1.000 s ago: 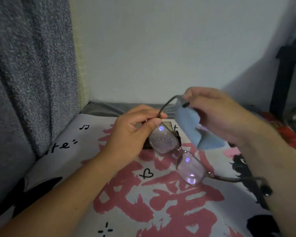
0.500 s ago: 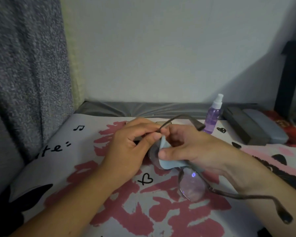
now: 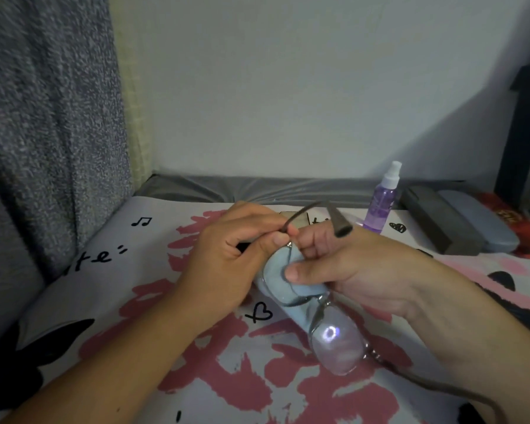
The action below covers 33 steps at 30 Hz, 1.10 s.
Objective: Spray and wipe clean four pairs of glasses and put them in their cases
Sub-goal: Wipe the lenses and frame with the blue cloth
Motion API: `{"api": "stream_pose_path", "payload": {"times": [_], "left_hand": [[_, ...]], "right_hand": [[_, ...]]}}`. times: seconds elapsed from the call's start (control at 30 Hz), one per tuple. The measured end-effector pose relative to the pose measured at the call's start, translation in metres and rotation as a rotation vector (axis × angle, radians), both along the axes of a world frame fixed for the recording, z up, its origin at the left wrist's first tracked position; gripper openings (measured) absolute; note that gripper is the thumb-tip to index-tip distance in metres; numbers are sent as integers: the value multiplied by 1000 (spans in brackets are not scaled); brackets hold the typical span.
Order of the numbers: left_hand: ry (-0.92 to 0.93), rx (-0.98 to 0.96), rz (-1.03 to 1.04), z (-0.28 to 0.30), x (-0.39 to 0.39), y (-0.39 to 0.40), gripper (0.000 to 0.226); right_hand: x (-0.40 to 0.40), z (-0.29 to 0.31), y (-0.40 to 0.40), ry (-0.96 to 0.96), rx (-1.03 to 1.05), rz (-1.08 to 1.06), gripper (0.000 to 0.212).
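Blue cloth [image 3: 283,278] wraps the far lens of the glasses [image 3: 334,335], which I hold above the printed sheet [image 3: 104,270] so both faces can be rubbed. My left hand [image 3: 230,264] pinches the frame at the hinge to steady it, fingers curled tight. My right hand [image 3: 343,267] clamps the cloth on the lens, thumb on top; the fingers behind are probably pressing too. Near lens bare. Spray bottle [image 3: 381,203] and two cases [image 3: 459,223] wait well apart.
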<state>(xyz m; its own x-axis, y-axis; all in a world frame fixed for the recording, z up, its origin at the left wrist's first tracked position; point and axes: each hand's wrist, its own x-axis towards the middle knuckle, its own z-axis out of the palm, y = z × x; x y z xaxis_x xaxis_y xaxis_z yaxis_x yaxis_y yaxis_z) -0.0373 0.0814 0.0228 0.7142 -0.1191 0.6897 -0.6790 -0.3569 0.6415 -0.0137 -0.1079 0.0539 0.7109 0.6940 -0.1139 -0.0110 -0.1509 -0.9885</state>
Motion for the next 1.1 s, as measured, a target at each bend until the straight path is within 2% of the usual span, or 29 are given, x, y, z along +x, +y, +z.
{"api": "stream_pose_path", "payload": {"times": [0.1, 0.17, 0.3, 0.33, 0.4, 0.5, 0.77, 0.9, 1.1], "left_hand": [[-8, 15, 8, -3, 2, -3, 12], [32, -46, -7, -3, 3, -4, 15], [74, -100, -38, -1, 5, -3, 16], [79, -94, -34, -1, 5, -1, 15], [88, -81, -20, -2, 7, 3, 15], [54, -38, 5, -2, 5, 5, 20], [25, -2, -54, 1, 3, 3, 15], [11, 32, -69, 1, 0, 0, 10], [59, -47, -55, -1, 8, 8, 14]], "right_hand": [[-1, 0, 7, -50, -12, -55, 11], [-3, 0, 11, -103, -26, -147, 5], [-7, 0, 13, -193, -58, -185, 32], [-5, -1, 11, -153, -40, -148, 32], [-1, -2, 3, 2, 17, -42, 19], [3, -3, -2, 187, 77, 91, 32], [0, 2, -2, 368, 152, 266, 44], [-4, -4, 7, 171, -5, 133, 36], [-13, -3, 21, -119, -12, -192, 37]]}}
